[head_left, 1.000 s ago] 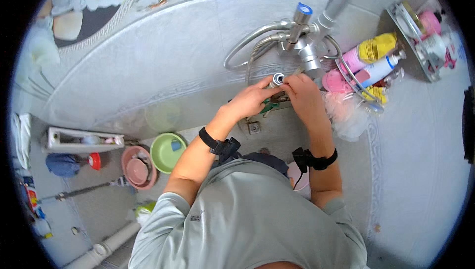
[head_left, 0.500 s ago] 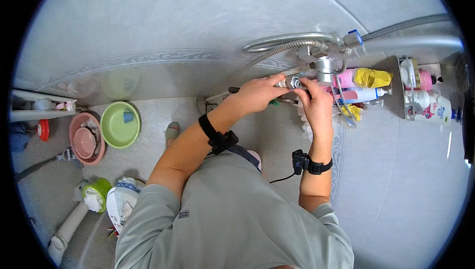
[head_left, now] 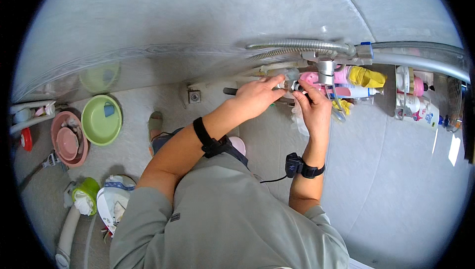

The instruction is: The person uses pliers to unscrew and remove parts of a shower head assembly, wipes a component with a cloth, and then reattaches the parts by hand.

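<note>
Close to the wall, both hands meet at a small shiny metal pipe fitting (head_left: 293, 84). My left hand (head_left: 255, 99) grips it from the left, thumb and forefinger closed on its side. From the right, my right hand (head_left: 314, 106) pinches the fitting's dark end between thumb and fingers. A dark rod end (head_left: 230, 91) sticks out left of my left hand; what it belongs to is hidden. Just right of and above the hands is a chrome shower mixer (head_left: 325, 68), with a ribbed metal hose (head_left: 302, 45) looping left from it and a blue-marked knob (head_left: 365, 50).
Bottles and a yellow pouch (head_left: 367, 77) crowd beside the mixer. A wire rack (head_left: 402, 96) holds more bottles at right. On the floor at left are a green basin (head_left: 101, 128), pink basins (head_left: 58, 120) and a green bin (head_left: 89, 188). A floor drain (head_left: 194, 96) lies near the wall.
The view has shifted, so the basins appear further left and the floor drain shows more fully. Both hands stay on the fitting; the right fingers now cover its dark end.
</note>
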`<state>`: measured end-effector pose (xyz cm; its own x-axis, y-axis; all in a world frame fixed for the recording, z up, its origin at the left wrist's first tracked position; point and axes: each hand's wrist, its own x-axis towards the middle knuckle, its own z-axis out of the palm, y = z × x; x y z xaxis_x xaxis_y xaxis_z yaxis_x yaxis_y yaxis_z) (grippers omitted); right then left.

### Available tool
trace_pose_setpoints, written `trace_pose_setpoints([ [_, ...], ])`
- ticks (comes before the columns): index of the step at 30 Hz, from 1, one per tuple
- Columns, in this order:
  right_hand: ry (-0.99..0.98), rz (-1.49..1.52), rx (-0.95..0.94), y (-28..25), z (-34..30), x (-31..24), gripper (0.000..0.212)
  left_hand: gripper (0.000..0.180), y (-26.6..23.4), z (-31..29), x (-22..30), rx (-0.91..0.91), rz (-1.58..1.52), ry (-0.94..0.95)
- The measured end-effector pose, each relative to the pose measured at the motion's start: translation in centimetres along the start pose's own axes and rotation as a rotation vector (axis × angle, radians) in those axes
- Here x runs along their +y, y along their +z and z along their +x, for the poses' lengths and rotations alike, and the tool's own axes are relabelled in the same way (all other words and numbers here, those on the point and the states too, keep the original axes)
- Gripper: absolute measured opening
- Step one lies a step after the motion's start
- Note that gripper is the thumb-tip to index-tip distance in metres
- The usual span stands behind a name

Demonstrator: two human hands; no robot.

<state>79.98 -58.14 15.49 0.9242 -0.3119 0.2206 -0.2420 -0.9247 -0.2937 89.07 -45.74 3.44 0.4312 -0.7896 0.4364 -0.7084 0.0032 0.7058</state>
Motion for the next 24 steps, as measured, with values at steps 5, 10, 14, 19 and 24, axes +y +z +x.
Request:
trace_pose_setpoints([
  [5, 0.054, 0.053, 0.075, 0.8, -0.7, 0.9, 0.033, 0.037, 0.7, 0.2, -0.2, 0.019, -0.037, 0.009],
  [10, 0.106, 0.094, 0.063, 0.9, -0.8, 1.4, 0.036, 0.035, 0.4, 0.4, 0.0, 0.004, -0.041, 0.006],
  [14, 0.132, 0.212, 0.098, 1.4, -1.1, 2.3, 0.041, 0.035, 0.3, 0.5, 0.0, 0.002, -0.039, 0.008],
  [19, 0.226, 0.259, 0.07, 1.1, -0.9, 1.2, 0.045, 0.035, 0.6, 0.4, -0.1, 0.016, -0.026, 0.004],
  [24, 0.116, 0.237, 0.091, 1.4, -1.2, 2.3, 0.04, 0.035, 0.5, 0.3, 0.0, -0.004, -0.01, -0.014],
])
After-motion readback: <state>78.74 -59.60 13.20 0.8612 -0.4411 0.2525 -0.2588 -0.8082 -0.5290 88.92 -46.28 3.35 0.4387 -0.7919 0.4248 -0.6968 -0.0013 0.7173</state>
